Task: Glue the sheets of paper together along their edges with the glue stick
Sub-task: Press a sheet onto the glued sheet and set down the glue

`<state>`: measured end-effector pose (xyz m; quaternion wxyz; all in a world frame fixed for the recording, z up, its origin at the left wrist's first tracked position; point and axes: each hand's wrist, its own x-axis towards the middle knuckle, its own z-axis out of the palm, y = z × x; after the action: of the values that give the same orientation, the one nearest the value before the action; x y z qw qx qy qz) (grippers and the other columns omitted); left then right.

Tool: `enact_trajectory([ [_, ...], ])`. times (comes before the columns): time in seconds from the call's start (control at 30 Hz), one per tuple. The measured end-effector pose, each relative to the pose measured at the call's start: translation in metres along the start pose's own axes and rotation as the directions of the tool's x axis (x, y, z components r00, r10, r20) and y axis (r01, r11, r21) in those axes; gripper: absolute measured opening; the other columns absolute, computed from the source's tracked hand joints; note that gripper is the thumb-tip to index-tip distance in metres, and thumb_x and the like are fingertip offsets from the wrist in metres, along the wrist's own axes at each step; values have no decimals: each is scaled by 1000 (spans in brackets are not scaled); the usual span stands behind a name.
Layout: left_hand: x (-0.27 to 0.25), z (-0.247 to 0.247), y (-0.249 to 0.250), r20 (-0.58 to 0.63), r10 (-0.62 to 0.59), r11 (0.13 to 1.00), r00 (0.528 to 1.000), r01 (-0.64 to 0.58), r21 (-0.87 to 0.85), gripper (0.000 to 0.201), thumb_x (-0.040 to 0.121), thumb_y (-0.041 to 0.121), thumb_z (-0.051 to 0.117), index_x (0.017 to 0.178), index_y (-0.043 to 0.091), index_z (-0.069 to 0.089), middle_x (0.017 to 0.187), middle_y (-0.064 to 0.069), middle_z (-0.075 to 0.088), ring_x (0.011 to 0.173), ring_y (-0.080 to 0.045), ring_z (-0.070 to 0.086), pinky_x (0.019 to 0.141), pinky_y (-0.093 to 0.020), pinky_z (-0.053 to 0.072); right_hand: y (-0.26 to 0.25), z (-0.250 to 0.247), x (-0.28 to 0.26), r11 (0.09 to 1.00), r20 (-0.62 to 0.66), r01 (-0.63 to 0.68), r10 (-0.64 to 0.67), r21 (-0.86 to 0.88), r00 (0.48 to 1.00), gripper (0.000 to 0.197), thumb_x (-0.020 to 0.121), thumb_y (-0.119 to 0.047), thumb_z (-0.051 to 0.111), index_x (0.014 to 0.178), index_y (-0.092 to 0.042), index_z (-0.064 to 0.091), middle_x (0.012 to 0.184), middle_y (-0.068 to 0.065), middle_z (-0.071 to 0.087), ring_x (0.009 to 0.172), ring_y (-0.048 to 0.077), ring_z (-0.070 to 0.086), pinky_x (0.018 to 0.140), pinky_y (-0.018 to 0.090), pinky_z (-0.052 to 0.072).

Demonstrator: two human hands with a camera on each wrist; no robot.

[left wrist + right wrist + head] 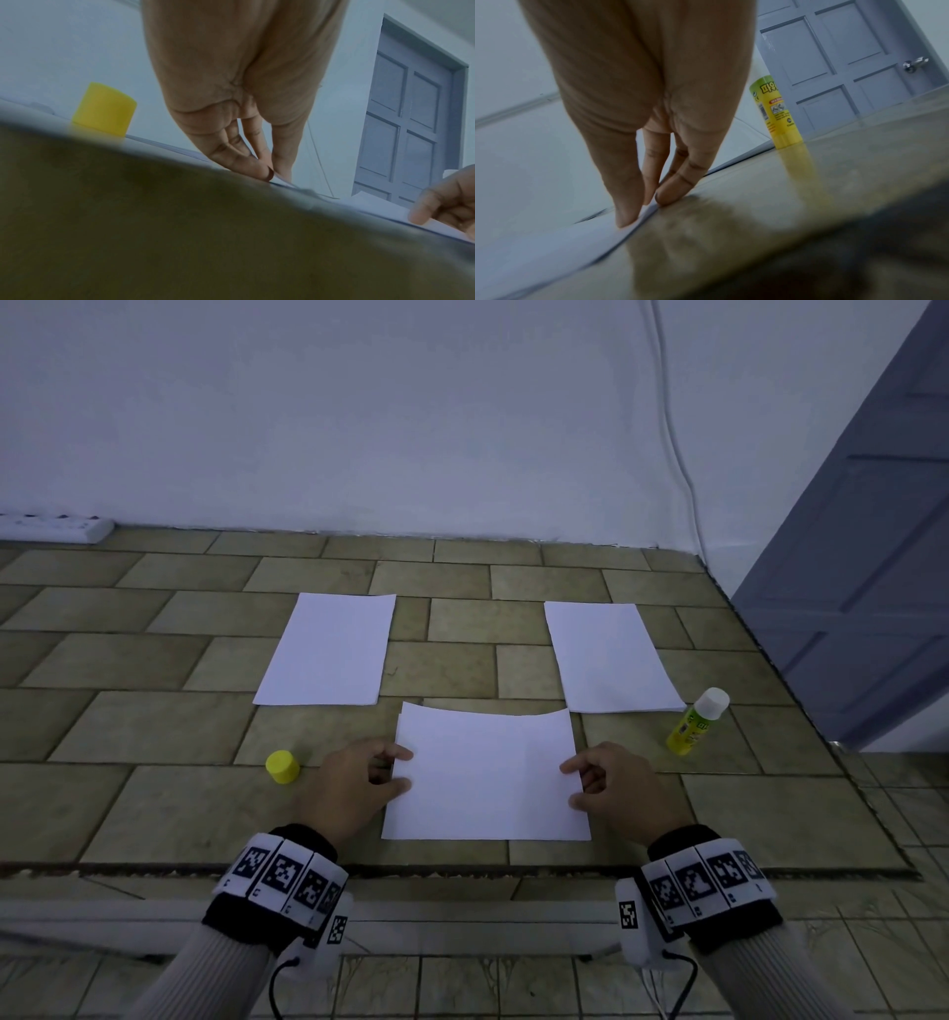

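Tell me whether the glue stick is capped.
Uncapped. The glue stick stands showing its white tip; its yellow cap sits apart, beside the left hand.

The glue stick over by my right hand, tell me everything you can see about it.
The glue stick is a yellow-green plastic tube with a printed label and a white top end. Its yellow cap is off, standing apart near the left hand. The tube stands on the tiled tabletop, upright in the right wrist view, by the near corner of the right sheet. Nothing grips it; the right hand is on the near sheet.
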<state>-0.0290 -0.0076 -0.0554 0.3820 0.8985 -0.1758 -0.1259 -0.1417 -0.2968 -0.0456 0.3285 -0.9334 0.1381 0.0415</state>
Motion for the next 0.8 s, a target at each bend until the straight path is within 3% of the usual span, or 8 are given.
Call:
enact_trajectory([
  [0.2,1,0,-1,8,-7,1000,1000,7,-19,27,84,18,75,106,29,65,102,11,58,84,11,51,63,-2,39,1,0,-1,1000,-6,-9,9,17,1000,35,78,-8,75,111,-14,65,99,2,56,82,10,55,66,5,42],
  [0.4,2,0,-4,18,-18,1000,1000,19,-19,27,83,19,76,107,26,67,108,7,63,92,-3,58,71,-10,43,1,1,-2,1000,-3,-1,1,9,1000,33,79,-9,74,110,-15,65,100,3,57,80,6,53,64,4,43],
  [0.57,4,-1,-6,24,-19,999,1000,19,-29,27,82,17,77,106,25,68,110,5,65,94,-5,60,74,-12,45,1,2,-2,1000,-6,6,-6,17,1000,32,78,-9,75,108,-15,66,101,4,57,78,6,54,66,5,44],
  [0.8,1,-2,-5,27,-6,1000,1000,6,13,28,82,21,77,106,29,66,105,9,63,87,4,56,71,-8,42,-1,2,-2,1000,-7,-1,1,21,1000,33,77,-8,75,109,-14,66,99,3,57,81,9,55,68,6,43],
])
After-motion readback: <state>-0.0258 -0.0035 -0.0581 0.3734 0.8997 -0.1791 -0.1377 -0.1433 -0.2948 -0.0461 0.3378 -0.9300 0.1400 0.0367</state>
